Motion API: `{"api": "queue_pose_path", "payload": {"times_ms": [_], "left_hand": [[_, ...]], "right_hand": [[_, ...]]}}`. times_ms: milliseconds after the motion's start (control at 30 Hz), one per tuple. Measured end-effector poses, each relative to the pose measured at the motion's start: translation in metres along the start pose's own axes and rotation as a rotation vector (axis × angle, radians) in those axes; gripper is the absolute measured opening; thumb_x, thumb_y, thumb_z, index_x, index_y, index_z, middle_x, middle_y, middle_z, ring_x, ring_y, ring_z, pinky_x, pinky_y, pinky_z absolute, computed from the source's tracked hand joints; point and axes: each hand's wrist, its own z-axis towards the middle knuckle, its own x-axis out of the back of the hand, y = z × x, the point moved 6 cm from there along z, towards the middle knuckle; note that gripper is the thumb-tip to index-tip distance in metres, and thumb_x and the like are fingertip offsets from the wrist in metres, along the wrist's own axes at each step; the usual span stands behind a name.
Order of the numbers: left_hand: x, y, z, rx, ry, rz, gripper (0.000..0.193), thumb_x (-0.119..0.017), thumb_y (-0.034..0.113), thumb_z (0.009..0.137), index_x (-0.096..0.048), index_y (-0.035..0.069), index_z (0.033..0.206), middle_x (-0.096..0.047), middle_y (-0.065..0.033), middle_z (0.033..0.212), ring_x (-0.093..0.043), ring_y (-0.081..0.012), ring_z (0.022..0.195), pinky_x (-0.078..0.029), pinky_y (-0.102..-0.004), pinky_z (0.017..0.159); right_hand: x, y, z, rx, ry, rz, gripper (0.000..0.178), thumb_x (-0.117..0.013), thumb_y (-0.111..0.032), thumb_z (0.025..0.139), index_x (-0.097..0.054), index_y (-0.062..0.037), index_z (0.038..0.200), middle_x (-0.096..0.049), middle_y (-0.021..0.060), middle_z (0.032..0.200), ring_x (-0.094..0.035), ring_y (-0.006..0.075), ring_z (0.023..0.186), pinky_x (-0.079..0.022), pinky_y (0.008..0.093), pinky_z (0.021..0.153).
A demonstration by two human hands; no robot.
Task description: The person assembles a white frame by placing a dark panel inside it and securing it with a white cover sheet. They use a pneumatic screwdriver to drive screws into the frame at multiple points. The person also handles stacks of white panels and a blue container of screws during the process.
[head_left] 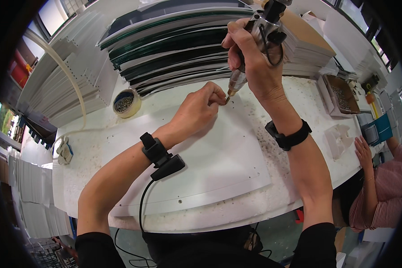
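My right hand [257, 67] grips a power screwdriver [239, 81], which slants down to the left. Its tip points at the far edge of a white panel [219, 156] lying on the worktable. Beside that tip, the fingers of my left hand [200, 105] are pinched together low over the panel. Whatever they may hold is too small or hidden to make out. Small holes run along the panel's edges, and a small metal fastener [180, 201] sits near its front edge. Both wrists wear black straps, the left one with a cabled device [167, 167].
Behind my hands rises a stack of dark green and black panels [174, 49]. Left of it are a round tub of screws [127, 103], white panels [80, 85] and a pale hose [69, 73]. An open box of screws [341, 96] stands right, near another person's hand [364, 152].
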Motion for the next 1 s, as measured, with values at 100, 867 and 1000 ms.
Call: {"api": "queue_pose_path", "payload": {"times_ms": [100, 867, 1000], "left_hand": [[0.001, -0.001, -0.002, 0.011, 0.004, -0.006, 0.027, -0.053, 0.000, 0.094, -0.056, 0.002, 0.121, -0.073, -0.0137, 0.119, -0.069, -0.0216, 0.107, -0.051, -0.0343, 0.096], [-0.012, 0.008, -0.040, -0.414, -0.084, 0.804, 0.052, -0.049, 0.021, 0.105, -0.046, -0.009, 0.147, -0.047, -0.0269, 0.152, -0.042, -0.0466, 0.144, -0.035, -0.0514, 0.120], [-0.012, 0.007, -0.040, -0.389, -0.100, 0.809, 0.052, -0.049, 0.021, 0.105, -0.047, -0.009, 0.146, -0.048, -0.0268, 0.152, -0.042, -0.0456, 0.144, -0.036, -0.0511, 0.119]], "right_hand": [[0.000, 0.003, 0.002, 0.006, -0.006, 0.008, 0.019, -0.068, -0.025, 0.100, -0.064, -0.0062, 0.097, -0.066, 0.0048, 0.079, -0.055, 0.0083, 0.054, -0.048, 0.0257, 0.050], [-0.006, 0.018, 0.003, -0.085, -0.129, 0.026, 0.026, -0.068, -0.025, 0.100, -0.059, -0.0071, 0.083, -0.062, 0.0047, 0.068, -0.050, 0.0084, 0.050, -0.042, 0.0258, 0.047], [-0.015, 0.019, -0.003, -0.137, -0.207, 0.014, 0.025, -0.069, -0.022, 0.098, -0.057, -0.0077, 0.081, -0.060, 0.0026, 0.065, -0.050, 0.0079, 0.050, -0.041, 0.0250, 0.047]]}}
